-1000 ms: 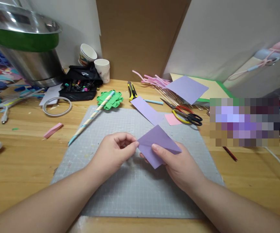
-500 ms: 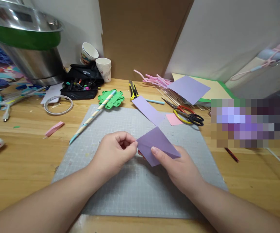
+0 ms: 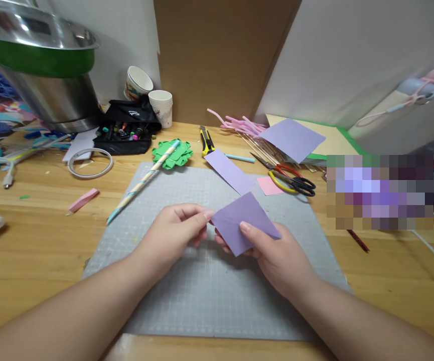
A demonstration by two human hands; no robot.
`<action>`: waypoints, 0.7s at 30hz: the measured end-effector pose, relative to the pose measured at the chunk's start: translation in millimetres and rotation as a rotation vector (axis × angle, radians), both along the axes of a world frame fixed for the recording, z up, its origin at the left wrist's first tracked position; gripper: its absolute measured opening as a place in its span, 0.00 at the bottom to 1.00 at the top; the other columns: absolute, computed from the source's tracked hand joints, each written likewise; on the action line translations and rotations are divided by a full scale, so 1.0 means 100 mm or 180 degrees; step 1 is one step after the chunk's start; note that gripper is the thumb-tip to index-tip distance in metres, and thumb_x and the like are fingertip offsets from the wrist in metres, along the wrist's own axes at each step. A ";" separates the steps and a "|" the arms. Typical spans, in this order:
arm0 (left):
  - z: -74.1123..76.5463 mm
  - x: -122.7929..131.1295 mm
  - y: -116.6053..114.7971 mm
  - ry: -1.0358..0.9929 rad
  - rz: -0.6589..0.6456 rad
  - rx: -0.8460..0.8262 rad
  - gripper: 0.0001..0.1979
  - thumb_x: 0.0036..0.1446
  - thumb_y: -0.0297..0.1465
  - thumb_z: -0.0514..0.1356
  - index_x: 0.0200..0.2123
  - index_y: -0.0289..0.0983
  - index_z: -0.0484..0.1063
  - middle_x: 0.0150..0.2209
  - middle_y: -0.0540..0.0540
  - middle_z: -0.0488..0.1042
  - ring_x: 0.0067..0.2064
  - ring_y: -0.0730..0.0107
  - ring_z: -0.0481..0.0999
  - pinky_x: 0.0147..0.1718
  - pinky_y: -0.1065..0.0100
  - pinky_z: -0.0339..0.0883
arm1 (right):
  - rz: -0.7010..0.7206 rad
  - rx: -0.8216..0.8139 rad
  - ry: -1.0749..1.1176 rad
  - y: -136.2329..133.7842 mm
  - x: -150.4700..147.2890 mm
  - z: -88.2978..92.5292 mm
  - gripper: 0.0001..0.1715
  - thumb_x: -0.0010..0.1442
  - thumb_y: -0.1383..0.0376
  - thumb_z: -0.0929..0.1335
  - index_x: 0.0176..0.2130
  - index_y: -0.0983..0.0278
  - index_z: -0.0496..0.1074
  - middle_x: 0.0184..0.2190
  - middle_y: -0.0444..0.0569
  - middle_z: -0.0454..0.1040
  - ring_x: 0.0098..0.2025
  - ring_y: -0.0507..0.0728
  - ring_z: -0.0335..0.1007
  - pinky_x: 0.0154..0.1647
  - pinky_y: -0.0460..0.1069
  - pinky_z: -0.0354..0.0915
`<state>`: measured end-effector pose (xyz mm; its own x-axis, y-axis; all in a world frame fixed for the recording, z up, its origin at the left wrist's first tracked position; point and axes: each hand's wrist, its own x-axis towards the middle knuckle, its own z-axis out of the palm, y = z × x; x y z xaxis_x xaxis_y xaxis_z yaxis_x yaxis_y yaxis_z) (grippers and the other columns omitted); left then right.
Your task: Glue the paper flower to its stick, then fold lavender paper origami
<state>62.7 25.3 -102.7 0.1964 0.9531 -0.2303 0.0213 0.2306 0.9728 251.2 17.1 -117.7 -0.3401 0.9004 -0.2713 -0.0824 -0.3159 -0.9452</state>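
Note:
A square of purple paper [image 3: 239, 213] is held corner-up over the grey cutting mat [image 3: 186, 301]. My right hand [image 3: 277, 250] grips its lower right part, thumb on top and fingers underneath. At the left corner, my left hand [image 3: 181, 228] pinches the paper between thumb and fingertips. Just beyond the square lie a purple paper strip [image 3: 229, 171] and a small pink paper piece [image 3: 269, 186], beside black-handled scissors [image 3: 295, 183]. On the mat's far left rests a striped paper stick [image 3: 141, 185], its tip over a green folded-paper piece [image 3: 177, 156].
A yellow-black utility knife [image 3: 206, 141] lies behind the mat. Another purple sheet [image 3: 294, 140] rests on thin sticks at the back right. To the left are a tape ring [image 3: 91, 163], a pink strip [image 3: 84, 201], a black marker pouch [image 3: 126, 130] and paper cups [image 3: 161, 108].
The purple square has tilted slightly, its top corner shifting up and right. My left thumb has moved up along the corner, and more right-hand fingers show under the sheet.

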 end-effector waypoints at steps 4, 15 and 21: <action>0.04 -0.07 0.06 -0.0864 -0.0562 -0.0619 0.11 0.51 0.39 0.65 0.28 0.35 0.77 0.22 0.50 0.69 0.23 0.78 0.62 0.22 0.75 0.55 | 0.0061 -0.0335 0.0650 0.04 0.01 0.04 0.17 0.59 0.56 0.68 0.43 0.65 0.76 0.37 0.55 0.79 0.37 0.61 0.77 0.37 0.55 0.71; 0.05 -0.10 0.05 -0.0744 -0.0892 -0.0658 0.10 0.47 0.38 0.67 0.23 0.37 0.77 0.23 0.48 0.76 0.24 0.75 0.67 0.23 0.73 0.55 | 0.0360 -0.0179 0.0429 -0.01 0.03 0.04 0.18 0.59 0.55 0.67 0.42 0.64 0.77 0.32 0.53 0.80 0.34 0.59 0.77 0.38 0.55 0.71; 0.02 -0.08 0.05 -0.0798 -0.0881 -0.0625 0.10 0.50 0.36 0.66 0.23 0.37 0.73 0.23 0.48 0.77 0.25 0.75 0.69 0.24 0.72 0.54 | 0.0362 0.0039 0.0207 -0.05 0.03 0.03 0.16 0.60 0.54 0.67 0.41 0.61 0.78 0.32 0.51 0.80 0.36 0.60 0.76 0.40 0.55 0.70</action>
<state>55.1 30.1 -100.3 0.5120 0.7992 -0.3149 -0.1232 0.4311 0.8938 254.1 12.5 -114.7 -0.4567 0.8582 -0.2344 -0.1080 -0.3151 -0.9429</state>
